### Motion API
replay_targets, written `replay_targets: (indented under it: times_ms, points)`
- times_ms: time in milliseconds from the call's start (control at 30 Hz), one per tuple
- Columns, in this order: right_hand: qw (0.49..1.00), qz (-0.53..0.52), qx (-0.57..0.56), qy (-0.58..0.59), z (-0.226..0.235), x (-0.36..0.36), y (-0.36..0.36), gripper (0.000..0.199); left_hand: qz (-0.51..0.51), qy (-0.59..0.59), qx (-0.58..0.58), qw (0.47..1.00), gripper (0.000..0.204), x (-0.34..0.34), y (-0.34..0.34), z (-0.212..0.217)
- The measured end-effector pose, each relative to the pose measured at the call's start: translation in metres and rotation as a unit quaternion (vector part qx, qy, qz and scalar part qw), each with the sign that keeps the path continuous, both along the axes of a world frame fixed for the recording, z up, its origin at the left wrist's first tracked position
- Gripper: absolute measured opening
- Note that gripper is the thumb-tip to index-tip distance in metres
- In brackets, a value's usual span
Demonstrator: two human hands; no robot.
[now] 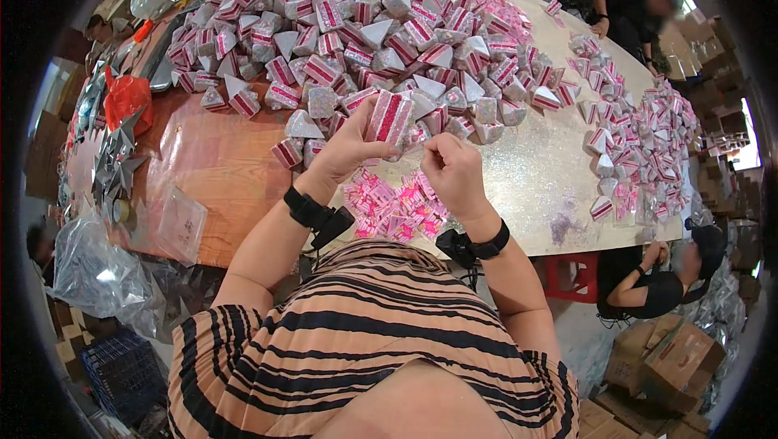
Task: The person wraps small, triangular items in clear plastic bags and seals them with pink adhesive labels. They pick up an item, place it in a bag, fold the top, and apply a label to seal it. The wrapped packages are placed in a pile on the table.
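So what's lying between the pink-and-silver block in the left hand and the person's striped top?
In the head view, a loose spread of small pink cards lies on the table, between block and top.

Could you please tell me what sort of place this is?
It looks like a workshop or packing room: pink and silver wedges are heaped on a table, other people are around it, and cardboard boxes stand at the right.

The table (543, 196) bears heaped wedges (348, 42), more at right; pink cards (391, 206) and a clear bag (181, 222) lie nearer.
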State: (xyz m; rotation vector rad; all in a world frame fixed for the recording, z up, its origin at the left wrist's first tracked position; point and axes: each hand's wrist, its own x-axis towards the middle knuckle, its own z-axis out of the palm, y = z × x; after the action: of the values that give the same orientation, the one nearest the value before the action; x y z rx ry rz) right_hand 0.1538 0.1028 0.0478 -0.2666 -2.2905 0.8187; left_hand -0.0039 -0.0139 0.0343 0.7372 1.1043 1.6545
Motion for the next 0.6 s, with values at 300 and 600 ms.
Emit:
replay_targets:
  times_ms: [300,600]
  points:
    - [0.998,-0.015,-0.066,0.001,0.007,-0.001,-0.004,0.008,0.038,0.010,0.019,0.999,0.085,0.002,0.000,-0.002]
    - [0.995,0.008,-0.092,-0.028,0.007,0.001,0.000,0.005,0.031,0.025,0.034,0.999,0.083,-0.001,-0.002,-0.009]
